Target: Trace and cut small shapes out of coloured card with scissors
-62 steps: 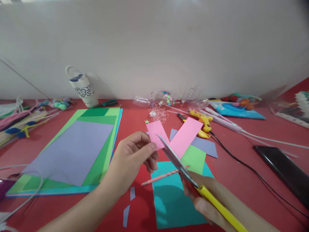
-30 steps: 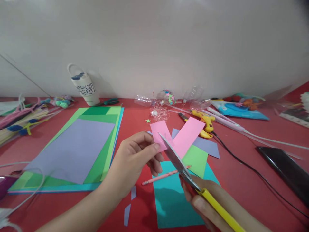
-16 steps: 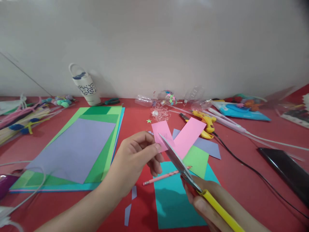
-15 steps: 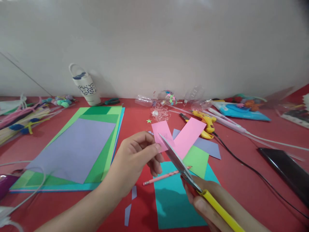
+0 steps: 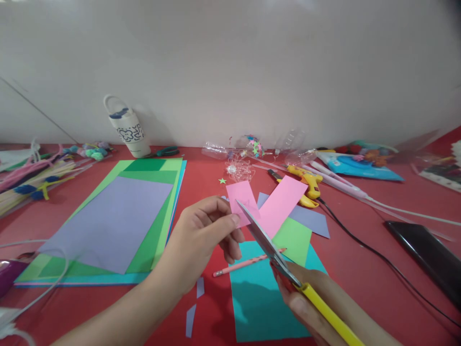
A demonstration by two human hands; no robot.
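Note:
My left hand (image 5: pixel 211 233) pinches the edge of a small pink piece of paper (image 5: pixel 239 192) that bears a faint pencil drawing. My right hand (image 5: pixel 306 298) is closed on scissors (image 5: pixel 264 242) with a yellow handle, pointing up and to the left. Their blades lie across the pink piece, tips over the drawing; whether they are cutting into it I cannot tell. Beneath and beyond the hands are a larger pink strip (image 5: pixel 283 202), a green paper piece (image 5: pixel 295 238), a purple piece (image 5: pixel 313 220), a turquoise sheet (image 5: pixel 259 307) and a pink pencil (image 5: pixel 241 265).
At left lies a stack of coloured paper (image 5: pixel 118 221), with a white tumbler (image 5: pixel 128 132) behind it. A yellow glue gun (image 5: pixel 309 180), its black cord and a phone (image 5: pixel 425 254) are at right. Clear plastic pieces (image 5: pixel 216 150) and a green star (image 5: pixel 222 181) lie ahead.
The scissor tips have shifted very slightly left over the pink piece, and a little more of the pencil drawing shows. Both hands hold nearly the same position.

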